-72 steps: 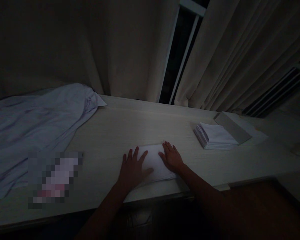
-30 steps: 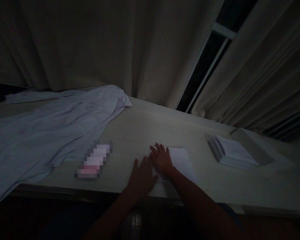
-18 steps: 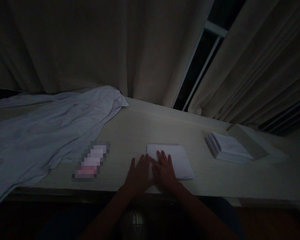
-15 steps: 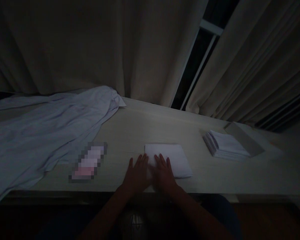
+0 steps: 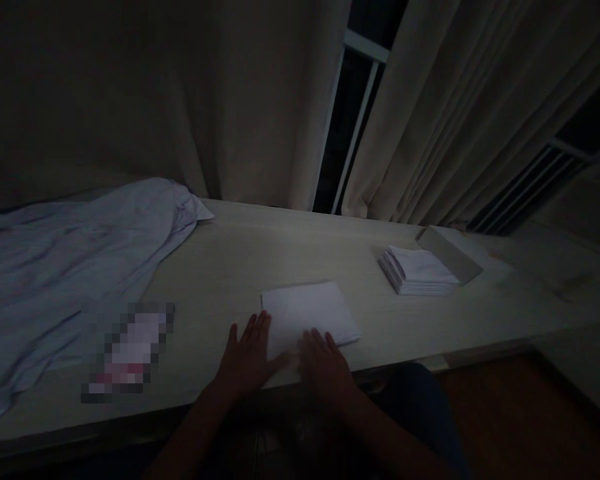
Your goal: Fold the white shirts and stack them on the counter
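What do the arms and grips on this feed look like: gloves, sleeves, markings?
The left grip and right grip are bare hands, no gloves or rings visible. The left forearm and right forearm show no sleeves or cables. The right leg's clothing is dark blue. Too dark for markings.

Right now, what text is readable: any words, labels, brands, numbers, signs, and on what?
No readable text.
Pixelated item: masked, any print unreadable.
Orange spot past the stack: too small and blurred to tell if it's print.
Flat white piece, stack, loose cloth: no lettering visible, though the picture is dark.
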{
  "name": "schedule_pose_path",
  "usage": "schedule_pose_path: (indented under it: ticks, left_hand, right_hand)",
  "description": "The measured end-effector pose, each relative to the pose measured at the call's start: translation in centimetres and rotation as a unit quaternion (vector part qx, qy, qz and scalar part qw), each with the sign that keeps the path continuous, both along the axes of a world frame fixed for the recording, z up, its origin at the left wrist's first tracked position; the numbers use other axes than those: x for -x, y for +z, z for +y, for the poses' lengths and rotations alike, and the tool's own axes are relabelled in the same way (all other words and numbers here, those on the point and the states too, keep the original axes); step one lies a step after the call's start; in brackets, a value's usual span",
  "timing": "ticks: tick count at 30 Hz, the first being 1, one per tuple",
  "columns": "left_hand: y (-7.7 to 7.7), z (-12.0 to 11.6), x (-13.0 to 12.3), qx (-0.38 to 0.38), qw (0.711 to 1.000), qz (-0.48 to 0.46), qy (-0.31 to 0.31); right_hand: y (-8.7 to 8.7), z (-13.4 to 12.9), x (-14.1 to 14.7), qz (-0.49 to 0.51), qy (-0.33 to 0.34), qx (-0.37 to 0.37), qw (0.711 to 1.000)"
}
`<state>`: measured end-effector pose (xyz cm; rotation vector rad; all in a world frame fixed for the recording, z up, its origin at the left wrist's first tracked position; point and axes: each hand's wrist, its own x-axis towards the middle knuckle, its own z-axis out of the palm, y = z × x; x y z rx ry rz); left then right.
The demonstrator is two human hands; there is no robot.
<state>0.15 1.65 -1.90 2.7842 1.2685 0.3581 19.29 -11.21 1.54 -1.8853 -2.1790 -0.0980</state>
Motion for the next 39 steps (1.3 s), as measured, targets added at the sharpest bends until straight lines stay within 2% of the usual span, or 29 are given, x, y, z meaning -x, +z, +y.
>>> schedule_pose_path:
  ticks: [8, 12, 14, 16, 19, 21, 23, 25, 27, 30, 32, 35, 39]
  left_hand:
    - [0.3, -0.2, -0.6, -0.023, 1.0, 0.004, 0.015]
    - [-0.1, -0.1, -0.5, -0.022, 1.0, 0.009, 0.01]
    - [0.3, 0.0, -0.5, -0.016, 1.0, 0.014, 0.014]
    - [1.5, 0.0, -0.7, -0.016, 0.999, 0.022, 0.031]
    - [4.6, -0.9, -2.2, -0.035, 0.998, 0.029, 0.031]
    - [6.5, -1.9, -4.0, -0.048, 0.999, 0.005, -0.017]
    - [7.2, -3.0, -6.2, -0.059, 0.994, -0.035, -0.091]
    - [6.8, -3.8, -8.0, -0.051, 0.988, -0.05, -0.139]
    - [5.6, -4.4, -9.1, -0.035, 0.984, -0.053, -0.164]
    - [3.8, -4.3, -9.3, -0.019, 0.981, -0.057, -0.185]
    - [3.2, -3.9, -9.2, -0.021, 0.979, -0.061, -0.193]
    - [2.9, -3.4, -9.2, -0.026, 0.978, -0.056, -0.201]
    - [2.8, -3.2, -9.5, -0.032, 0.977, -0.045, -0.206]
  right_hand:
    - [-0.5, -4.1, -7.6, -0.046, -0.108, -0.037, 0.992]
    - [-1.6, -4.8, -9.4, -0.058, -0.127, -0.05, 0.989]
    - [-2.4, -4.8, -9.5, -0.059, -0.122, -0.06, 0.989]
    - [-3.1, -4.8, -9.5, -0.056, -0.121, -0.072, 0.988]
    - [-4.0, -4.9, -9.7, -0.05, -0.12, -0.089, 0.987]
    - [-4.5, -4.8, -10.0, -0.045, -0.113, -0.1, 0.987]
    - [-4.9, -4.7, -10.3, -0.041, -0.104, -0.106, 0.988]
    - [-4.8, -4.6, -10.3, -0.041, -0.1, -0.106, 0.989]
    - [-4.1, -4.5, -10.1, -0.044, -0.105, -0.101, 0.988]
    - [-2.7, -3.9, -9.3, -0.052, -0.113, -0.079, 0.989]
    - [-1.8, -3.1, -8.8, -0.055, -0.11, -0.056, 0.991]
    - [-0.8, -0.8, -8.5, -0.048, -0.113, -0.028, 0.992]
    - [0.4, 3.5, -9.1, -0.023, -0.127, 0.008, 0.992]
